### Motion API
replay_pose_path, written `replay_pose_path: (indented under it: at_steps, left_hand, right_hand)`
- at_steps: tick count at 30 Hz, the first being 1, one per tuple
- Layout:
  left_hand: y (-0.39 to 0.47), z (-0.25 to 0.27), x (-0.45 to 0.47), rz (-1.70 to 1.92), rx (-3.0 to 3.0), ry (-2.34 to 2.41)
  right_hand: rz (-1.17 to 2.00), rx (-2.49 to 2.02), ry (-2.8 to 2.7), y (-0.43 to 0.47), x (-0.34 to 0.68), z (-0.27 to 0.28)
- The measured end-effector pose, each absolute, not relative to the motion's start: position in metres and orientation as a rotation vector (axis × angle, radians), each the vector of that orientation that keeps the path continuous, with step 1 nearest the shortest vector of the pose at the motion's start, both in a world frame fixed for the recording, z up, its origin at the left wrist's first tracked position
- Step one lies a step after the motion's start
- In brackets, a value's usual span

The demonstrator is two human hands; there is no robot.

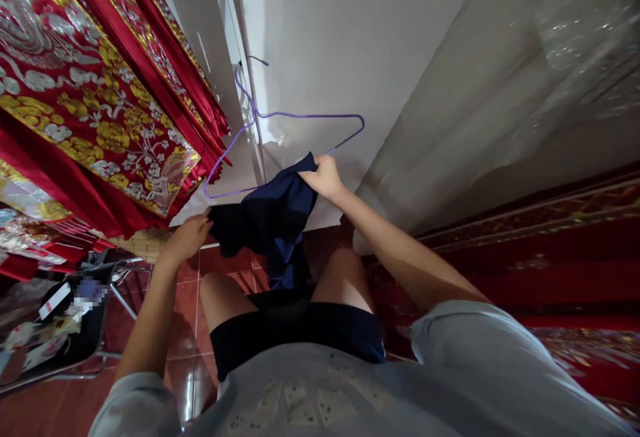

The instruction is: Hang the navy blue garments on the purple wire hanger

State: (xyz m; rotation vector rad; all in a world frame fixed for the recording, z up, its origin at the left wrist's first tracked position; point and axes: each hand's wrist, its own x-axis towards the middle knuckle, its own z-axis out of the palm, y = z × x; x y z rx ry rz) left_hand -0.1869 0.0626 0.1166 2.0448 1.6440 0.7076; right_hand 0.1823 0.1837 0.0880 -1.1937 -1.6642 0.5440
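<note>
A dark blue garment (280,203) is stretched between my two hands, with its lower part hanging down in folds. My left hand (189,240) grips its left edge with closed fingers. The top right corner is pinched in my right hand (325,177). Just beyond the cloth is a purple wire hanger (310,116), hooked up near a door edge. The cloth covers part of the hanger's lower bar; I cannot tell whether the garment is on that bar or only in front of it.
Red cloths with gold and silver patterns (110,110) hang at the left. A black chair (90,343) below them holds a phone and small items. Plastic-covered material (480,110) stands at the right, above red fabric (525,277). The floor is red tile (185,330).
</note>
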Motion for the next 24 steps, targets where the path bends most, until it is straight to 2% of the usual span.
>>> replay_pose_path:
  at_steps: [4, 8, 11, 17, 19, 24]
  left_hand:
    - [0.078, 0.152, -0.167, 1.163, 2.090, 1.535]
    - [0.100, 0.183, -0.130, 1.274, 2.244, 1.282]
    - [0.121, 0.193, -0.114, 1.427, 2.108, 1.179]
    - [0.141, 0.203, -0.121, 1.402, 2.042, 1.242]
    - [0.141, 0.210, -0.128, 1.394, 2.076, 1.282]
    - [0.149, 0.212, -0.150, 1.417, 2.080, 1.259]
  right_hand:
    - [0.594, -1.161, -1.599, 0.166, 0.190, 0.104]
    - [0.764, -1.109, -1.594, 0.152, 0.183, 0.116]
    - [0.820, -1.056, -1.677, 0.140, 0.181, 0.124]
    - [0.347, -1.066, -1.479, 0.146, 0.224, 0.139]
    - [0.372, -1.082, -1.392, 0.162, 0.246, 0.143]
    - [0.688, -1.047, -1.536, 0.190, 0.283, 0.165]
